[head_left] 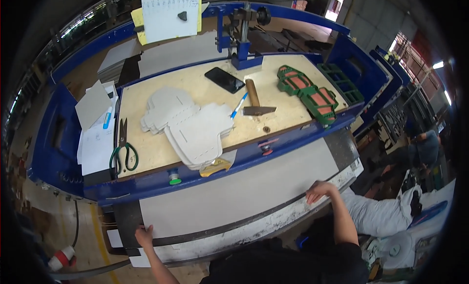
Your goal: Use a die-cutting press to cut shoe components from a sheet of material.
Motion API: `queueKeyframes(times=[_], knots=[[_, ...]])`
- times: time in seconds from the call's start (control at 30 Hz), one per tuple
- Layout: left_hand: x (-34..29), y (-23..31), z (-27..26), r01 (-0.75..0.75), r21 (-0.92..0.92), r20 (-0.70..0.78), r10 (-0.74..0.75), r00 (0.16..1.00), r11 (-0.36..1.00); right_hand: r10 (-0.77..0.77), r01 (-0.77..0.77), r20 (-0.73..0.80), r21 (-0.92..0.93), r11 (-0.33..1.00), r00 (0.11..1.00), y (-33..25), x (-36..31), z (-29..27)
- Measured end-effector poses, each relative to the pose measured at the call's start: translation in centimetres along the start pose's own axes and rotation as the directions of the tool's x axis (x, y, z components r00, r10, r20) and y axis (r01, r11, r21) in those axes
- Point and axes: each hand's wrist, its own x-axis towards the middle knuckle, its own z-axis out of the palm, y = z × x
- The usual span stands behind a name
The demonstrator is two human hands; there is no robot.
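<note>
A large grey sheet of board [239,187] lies on the dark bed along the front of a blue machine. My left hand [144,236] is at the sheet's near left corner, fingers curled and thumb against its edge. Toward the right end, my right hand [319,190] rests over the sheet's near edge and the white front rail [254,233], its fingers stretched downward and nothing visible in them. Beyond the sheet, stacked grey cut-out pieces [195,132] lie on the pale wooden worktop [264,96], with a yellow piece [215,167] under their near end.
On the worktop are a hammer [254,98], a pen [239,105], a black phone [224,79], green-handled scissors [123,149] and a green cutting die [308,95]. Papers [97,144] lie at the left. A clamp column [244,39] stands behind. White sacks [381,213] are at right.
</note>
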Motion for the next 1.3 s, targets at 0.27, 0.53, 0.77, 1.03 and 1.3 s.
queueKeyframes(times=[0.27,0.53,0.77,1.03,1.3], knots=[[-7.7,9.9,3.2,-0.14,-0.516,-0.135,0.081,0.987,0.845,-0.748,0.488,-0.656,-0.687,0.538,-0.098,-21.5,-8.7,-13.9],[-16.3,8.7,-1.2,-0.283,-0.331,-0.223,0.216,0.95,0.9,-0.783,0.464,-0.235,-0.695,0.55,0.576,-28.9,1.0,-22.2],[-18.7,1.0,-1.5,0.045,-0.522,-0.25,-0.204,0.947,0.852,-0.807,0.402,-0.303,-0.745,0.533,0.507,-28.8,3.9,-26.5],[-13.5,-5.8,-1.1,0.057,-0.544,-0.217,-0.206,0.954,0.837,-0.844,0.579,-0.402,-0.614,0.536,0.356,-24.5,-8.2,-16.8],[-3.3,-1.1,0.3,-0.048,-0.2,-0.207,0.006,0.978,0.979,-0.923,0.604,-0.183,-0.709,0.363,0.339,-25.6,-23.6,12.9]])
